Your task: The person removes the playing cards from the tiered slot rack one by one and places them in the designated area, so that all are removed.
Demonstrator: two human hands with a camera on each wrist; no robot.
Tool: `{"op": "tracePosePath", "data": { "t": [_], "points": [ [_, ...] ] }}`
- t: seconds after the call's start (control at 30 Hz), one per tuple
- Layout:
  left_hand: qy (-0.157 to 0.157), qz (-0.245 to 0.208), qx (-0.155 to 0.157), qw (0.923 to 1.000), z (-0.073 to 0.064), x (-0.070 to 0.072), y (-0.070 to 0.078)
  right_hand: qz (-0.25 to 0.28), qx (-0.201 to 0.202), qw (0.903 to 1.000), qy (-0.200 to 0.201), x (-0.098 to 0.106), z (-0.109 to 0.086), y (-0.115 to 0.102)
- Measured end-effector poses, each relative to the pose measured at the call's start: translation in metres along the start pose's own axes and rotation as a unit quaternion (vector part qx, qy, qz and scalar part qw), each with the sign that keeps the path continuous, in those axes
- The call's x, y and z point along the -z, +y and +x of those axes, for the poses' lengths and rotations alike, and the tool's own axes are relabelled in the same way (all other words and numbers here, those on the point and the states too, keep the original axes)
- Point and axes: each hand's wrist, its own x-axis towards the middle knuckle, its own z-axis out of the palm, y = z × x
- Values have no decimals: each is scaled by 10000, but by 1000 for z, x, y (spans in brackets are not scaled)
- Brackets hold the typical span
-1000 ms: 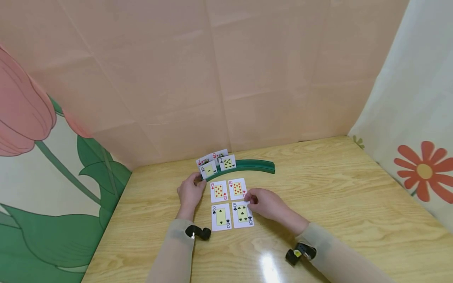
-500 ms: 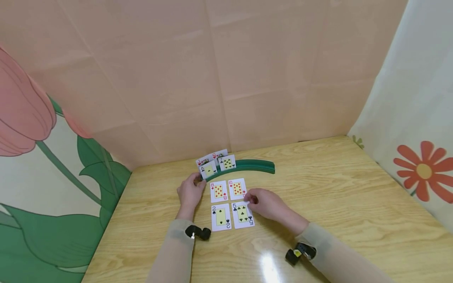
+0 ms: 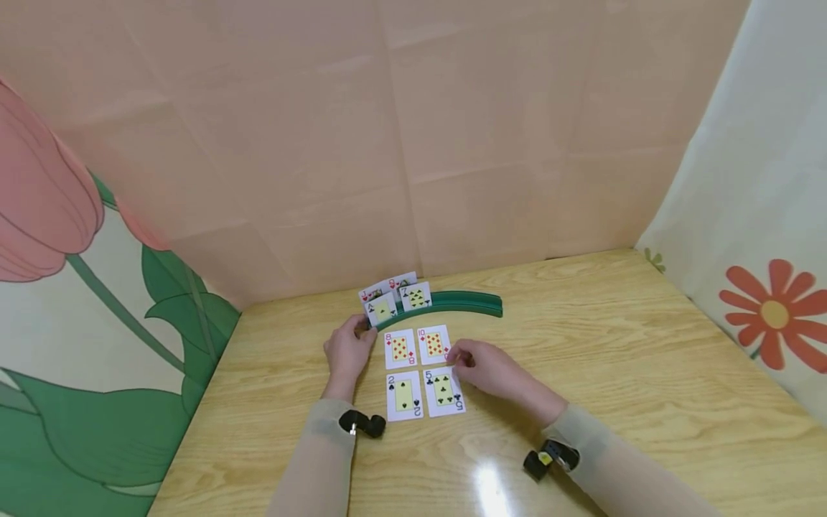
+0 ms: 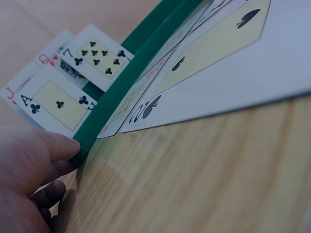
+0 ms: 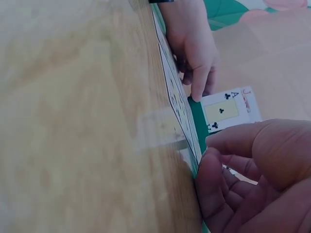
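Playing cards [image 3: 404,396], thin white rectangles with yellow centre panels or court figures, lie and stand on a light wood-grain table [image 3: 601,359], left of its middle. Near the table's far edge curves a green, grooved card rack [image 3: 459,303]. Its left end is gripped by the left hand [image 3: 349,352]. Farther from that edge, the right hand [image 3: 491,370] curls finger and thumb together at the near right corner of the ten of diamonds [image 3: 433,345]; whether they pinch it, I cannot tell. Beside it, towards the table's left edge, lies the eight of diamonds [image 3: 400,349]. In the rack lean the ace of clubs [image 4: 59,104] and seven of clubs [image 3: 415,296]. Each card should prove light, bendable and slippery, awkward to lift off flat wood, and best taken by a corner.
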Motion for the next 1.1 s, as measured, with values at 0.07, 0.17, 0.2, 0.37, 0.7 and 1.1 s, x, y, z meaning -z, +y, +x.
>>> {"op": "tracePosePath", "data": {
  "t": [0.07,0.17,0.2,0.37,0.7,1.1],
  "points": [
    [5,-22,2,10000,0,1,1,106,29,9999,-1,3,1,0],
    [5,-25,10,10000,0,1,2,170,130,9997,77,7,4,-3],
    [7,-22,12,10000,0,1,2,183,172,9996,116,8,5,-4],
    [25,2,5,10000,1,2,1,288,362,9986,265,17,12,-12],
    [-16,10,76,10000,4,-1,-1,241,467,9970,575,33,28,-22],
    [31,-44,57,10000,2,-3,-2,415,478,9946,822,43,51,-21]
  ]
}}
